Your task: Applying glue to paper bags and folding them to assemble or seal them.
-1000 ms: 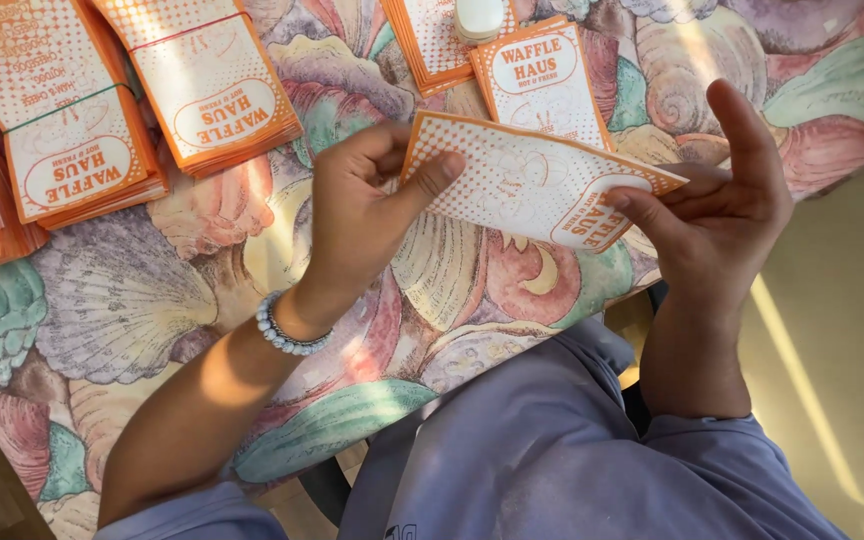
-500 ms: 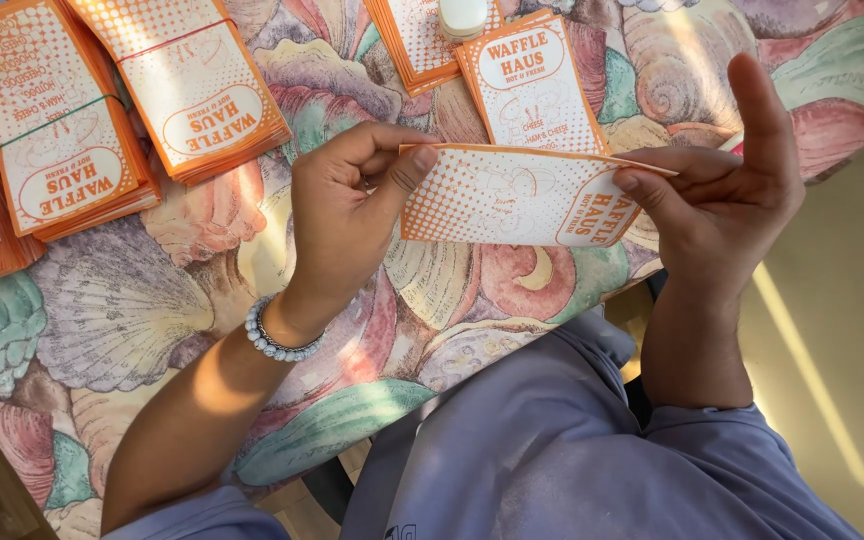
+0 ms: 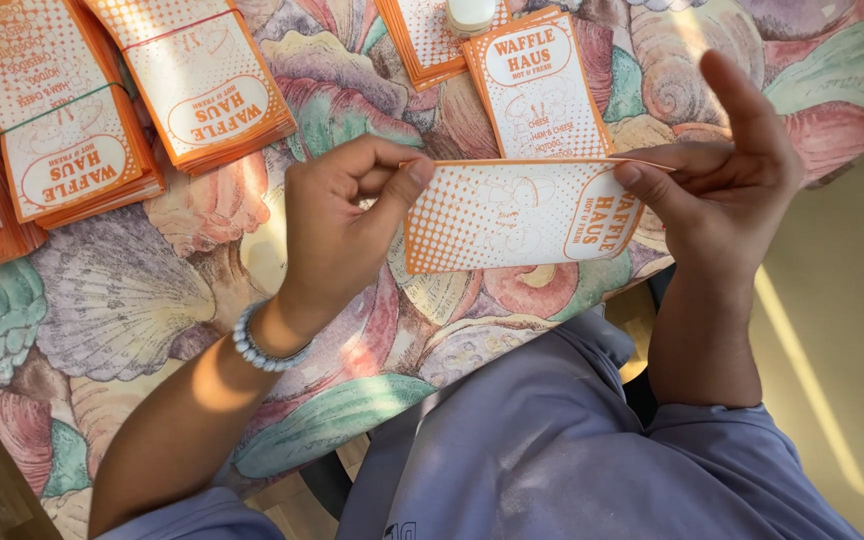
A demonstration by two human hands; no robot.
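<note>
I hold one flat orange-and-white paper sleeve [image 3: 512,215] sideways above the table edge. My left hand [image 3: 342,225] pinches its left end between thumb and fingers; a pale beaded bracelet circles that wrist. My right hand [image 3: 722,180] pinches the right end with thumb and middle fingers, index finger raised. The sleeve's top edge looks slightly parted. Just behind it a single matching sleeve [image 3: 537,90] lies flat on the shell-patterned tablecloth [image 3: 132,300].
Stacks of the same orange sleeves lie at the far left [image 3: 62,130], upper left [image 3: 207,85] and top centre [image 3: 422,40]. A small white container [image 3: 470,14] sits at the top edge. My lap in grey-blue cloth is below; bare floor lies right.
The sleeve has turned from tilted to level and moved slightly lower, its printed face now toward me. Both hands kept their grip on its ends.
</note>
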